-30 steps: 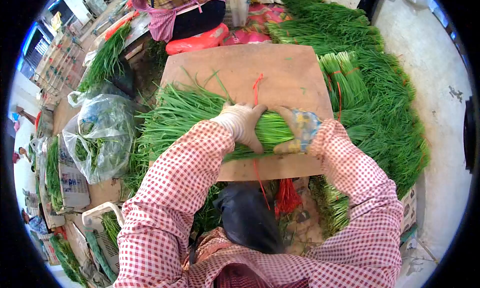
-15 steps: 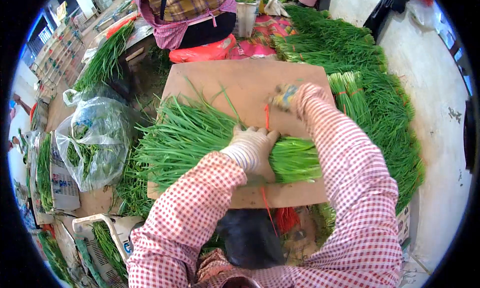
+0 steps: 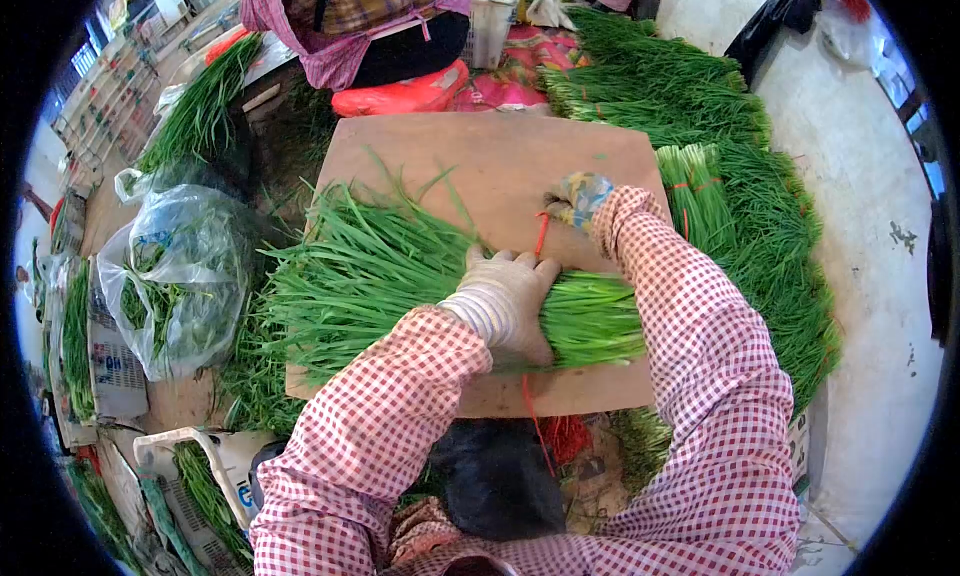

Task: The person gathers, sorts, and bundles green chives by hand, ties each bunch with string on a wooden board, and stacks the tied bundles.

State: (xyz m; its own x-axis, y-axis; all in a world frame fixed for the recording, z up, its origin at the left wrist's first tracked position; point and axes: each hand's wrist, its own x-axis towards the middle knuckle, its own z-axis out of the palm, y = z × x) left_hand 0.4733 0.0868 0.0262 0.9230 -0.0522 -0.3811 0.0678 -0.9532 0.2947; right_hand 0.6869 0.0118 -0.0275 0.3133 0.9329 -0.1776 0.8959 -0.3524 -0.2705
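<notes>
A thick bunch of green garlic chives [image 3: 370, 276] lies across a brown board [image 3: 470, 151], its leaf ends to the left and its cut stems to the right. My left hand [image 3: 507, 296], in a pale glove, is clasped over the middle of the bunch and holds it against the board. A red tie [image 3: 541, 233] passes under the bunch, one end showing beyond it and the other hanging off the board's near edge. My right hand [image 3: 580, 198], in a patterned glove, has its fingers curled at the tie's far end and appears to pinch it.
Tied chive bunches [image 3: 697, 191] and a long heap of chives [image 3: 765, 246] line the right side. Left are a clear plastic bag [image 3: 185, 286] with greens and a white basket [image 3: 205, 446]. Red ties [image 3: 567, 438] lie below the board. Another person [image 3: 380, 26] sits ahead.
My right hand, blurred before, has come down slightly and its fingers now meet the red tie's far end. My left hand stays on the chives. The view has shifted slightly.
</notes>
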